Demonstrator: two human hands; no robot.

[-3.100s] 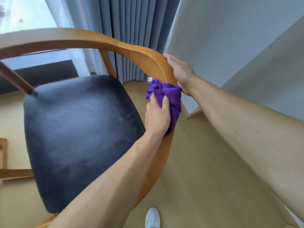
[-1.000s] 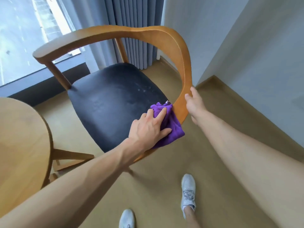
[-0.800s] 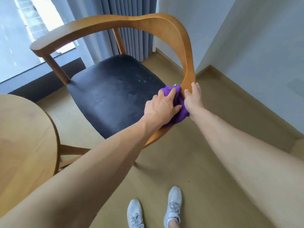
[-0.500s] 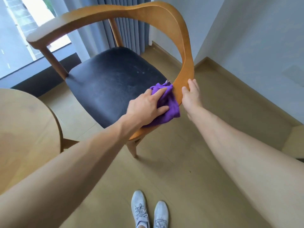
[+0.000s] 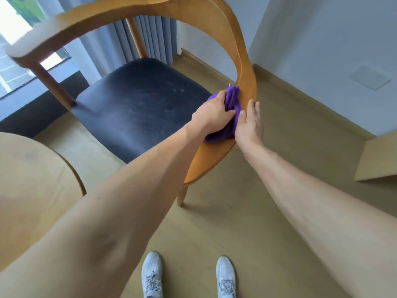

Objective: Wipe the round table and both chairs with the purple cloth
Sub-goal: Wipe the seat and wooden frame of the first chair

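The left hand (image 5: 211,116) is gripping the bunched cloth (image 5: 233,104) against the chair (image 5: 247,82) armrest; the right hand (image 5: 249,123), fingers straight, is bracing the rail. Cloth looks soft, light (best held wadded).

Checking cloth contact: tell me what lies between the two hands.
Head view: the purple cloth, bunched against the chair's wooden armrest, fills the gap between left hand and right hand.
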